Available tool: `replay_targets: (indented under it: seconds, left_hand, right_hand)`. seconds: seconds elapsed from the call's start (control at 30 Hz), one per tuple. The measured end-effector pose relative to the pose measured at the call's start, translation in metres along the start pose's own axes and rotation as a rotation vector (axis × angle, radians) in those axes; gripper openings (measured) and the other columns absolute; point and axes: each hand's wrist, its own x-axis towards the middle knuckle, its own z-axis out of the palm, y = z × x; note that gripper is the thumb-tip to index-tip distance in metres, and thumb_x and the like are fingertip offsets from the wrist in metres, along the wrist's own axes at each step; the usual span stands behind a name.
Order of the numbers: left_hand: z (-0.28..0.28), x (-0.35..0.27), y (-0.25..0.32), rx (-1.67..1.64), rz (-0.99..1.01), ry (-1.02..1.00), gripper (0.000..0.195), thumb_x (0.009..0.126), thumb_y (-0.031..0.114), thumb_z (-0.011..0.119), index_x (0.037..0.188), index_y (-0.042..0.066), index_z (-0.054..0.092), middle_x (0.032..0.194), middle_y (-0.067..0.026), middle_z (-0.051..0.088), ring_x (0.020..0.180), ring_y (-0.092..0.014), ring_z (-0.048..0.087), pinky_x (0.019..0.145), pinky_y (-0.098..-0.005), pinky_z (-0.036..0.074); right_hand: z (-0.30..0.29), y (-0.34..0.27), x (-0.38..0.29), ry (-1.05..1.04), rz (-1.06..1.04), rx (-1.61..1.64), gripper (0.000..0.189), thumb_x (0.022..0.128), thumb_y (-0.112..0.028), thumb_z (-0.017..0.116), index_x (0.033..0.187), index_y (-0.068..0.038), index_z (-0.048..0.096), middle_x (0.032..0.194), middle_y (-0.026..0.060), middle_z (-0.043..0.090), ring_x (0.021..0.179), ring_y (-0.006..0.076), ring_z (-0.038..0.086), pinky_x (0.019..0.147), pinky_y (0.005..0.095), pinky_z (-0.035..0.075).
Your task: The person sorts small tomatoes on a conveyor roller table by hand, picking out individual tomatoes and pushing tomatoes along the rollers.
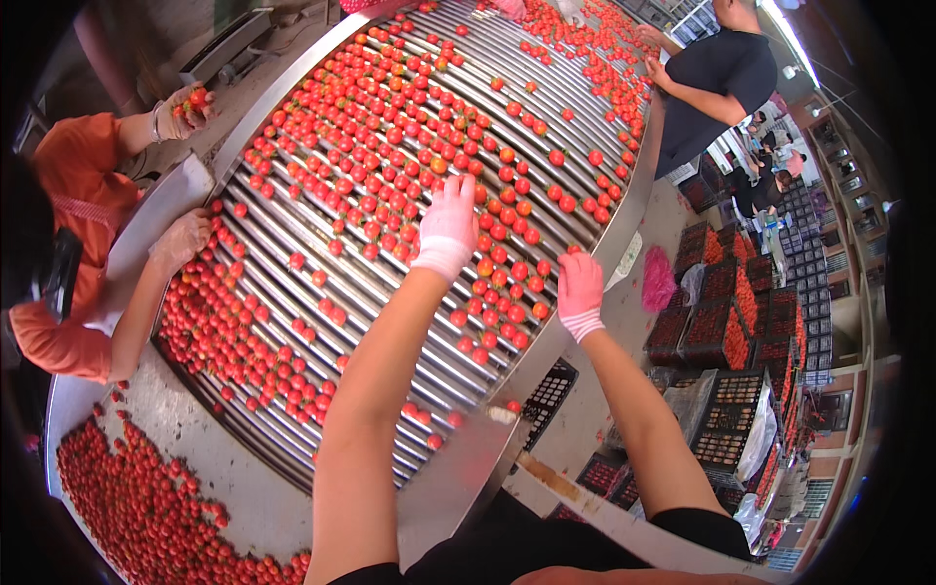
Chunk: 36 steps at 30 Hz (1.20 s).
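In a pink glove with a pale cuff, my left hand (447, 225) reaches over the steel roller conveyor (307, 230), palm down. Its fingers are slightly apart among small red tomatoes (395, 199); its palm is hidden. My right hand (581, 291), gloved in pink with a striped cuff, is at the conveyor's right side rail. A tomato (574, 249) shows just beyond its curled fingertips, and whether the fingers grip it cannot be seen. Clusters of tomatoes (504, 300) lie on the rollers between my two hands.
At left, a co-worker in orange (80, 197) holds tomatoes in one raised hand. Another in black (713, 80) works at the far right rail. Loose tomatoes (153, 504) fill the metal chute (219, 453) at lower left. Stacked black crates (720, 333) stand on the floor at right.
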Motion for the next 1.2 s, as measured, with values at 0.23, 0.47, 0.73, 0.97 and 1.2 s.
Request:
replay_targets:
  seconds: [0.23,0.47,0.73,0.97,1.2]
  left_hand:
    - [0.041,0.055,-0.018,0.37,0.069,-0.065,0.013,0.086,0.009,0.055,0.099,0.007,0.056,0.099,-0.0145,0.059,0.086,-0.031,0.066,0.07,-0.0435,0.057]
    - [0.035,0.034,-0.04,-1.411,-0.532,0.251,0.019,0.093,0.027,0.058,0.092,0.008,0.06,0.086,-0.0068,0.065,0.073,-0.017,0.062,0.062,-0.0316,0.049]
    - [0.032,0.114,0.012,-0.358,-0.094,0.033,0.022,0.092,0.026,0.056,0.097,0.007,0.064,0.087,-0.0113,0.068,0.076,-0.023,0.068,0.062,-0.0365,0.052]
    - [0.059,0.073,0.047,0.091,0.212,-0.272,0.02,0.084,0.015,0.057,0.104,0.011,0.06,0.099,-0.0147,0.066,0.091,-0.031,0.067,0.072,-0.0447,0.054]
    - [-0.029,0.014,-0.046,0.067,0.045,0.153,0.018,0.077,0.012,0.063,0.095,0.009,0.061,0.087,-0.0152,0.066,0.086,-0.034,0.067,0.067,-0.0471,0.055]
  right_hand:
    - [-0.006,-0.012,-0.004,-0.071,0.046,-0.001,0.022,0.078,-0.004,0.061,0.1,-0.01,0.06,0.096,0.0102,0.055,0.091,0.0312,0.054,0.082,0.0424,0.042]
    - [-0.009,-0.012,-0.01,-0.073,0.033,0.009,0.024,0.077,-0.002,0.061,0.099,-0.009,0.061,0.098,0.0102,0.056,0.092,0.0316,0.055,0.08,0.0425,0.042]
    - [-0.006,-0.031,-0.015,-0.145,0.027,0.019,0.026,0.074,-0.003,0.062,0.1,-0.009,0.06,0.098,0.0103,0.057,0.093,0.0316,0.055,0.082,0.0438,0.042]
    - [-0.007,-0.032,-0.025,-0.095,0.011,0.016,0.028,0.075,-0.003,0.06,0.103,-0.006,0.06,0.1,0.013,0.058,0.096,0.0336,0.055,0.084,0.0443,0.042]
    - [-0.007,-0.034,-0.035,-0.103,0.039,0.002,0.03,0.079,-0.002,0.059,0.108,-0.006,0.058,0.103,0.013,0.058,0.097,0.033,0.055,0.085,0.0443,0.041]
